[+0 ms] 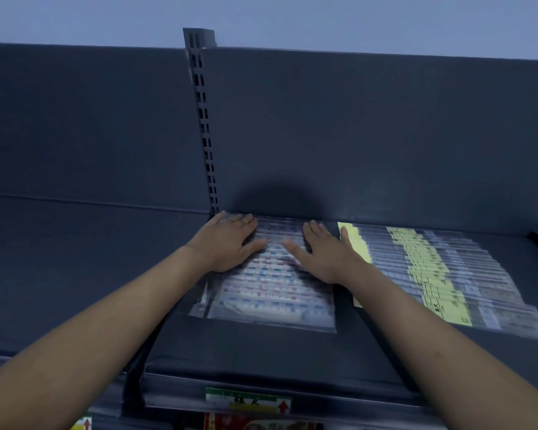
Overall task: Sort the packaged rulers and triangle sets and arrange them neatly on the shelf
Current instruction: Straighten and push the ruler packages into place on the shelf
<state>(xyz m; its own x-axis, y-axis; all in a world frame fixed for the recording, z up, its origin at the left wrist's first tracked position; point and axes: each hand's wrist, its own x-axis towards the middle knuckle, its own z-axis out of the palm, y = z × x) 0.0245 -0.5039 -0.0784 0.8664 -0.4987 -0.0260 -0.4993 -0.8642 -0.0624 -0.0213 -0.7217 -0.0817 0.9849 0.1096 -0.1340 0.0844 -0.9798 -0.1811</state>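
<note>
Left hand (pixel 227 243) and right hand (pixel 323 252) lie flat on the ruler packs (pixel 271 296) at the back of the shelf (pixel 261 352), fingers straight and slightly apart. Squaring step, I judge. Next: nudge the edges flush beside the yellow-labelled packs (pixel 432 274).

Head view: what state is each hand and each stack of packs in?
Left hand: flat, fingers straight, resting on left packs.
Right hand: flat, fingers straight, on the same packs.
Left packs: lying flat, overlapped in a row.
Yellow packs: lying flat, overlapped in a row, to the right.
</note>
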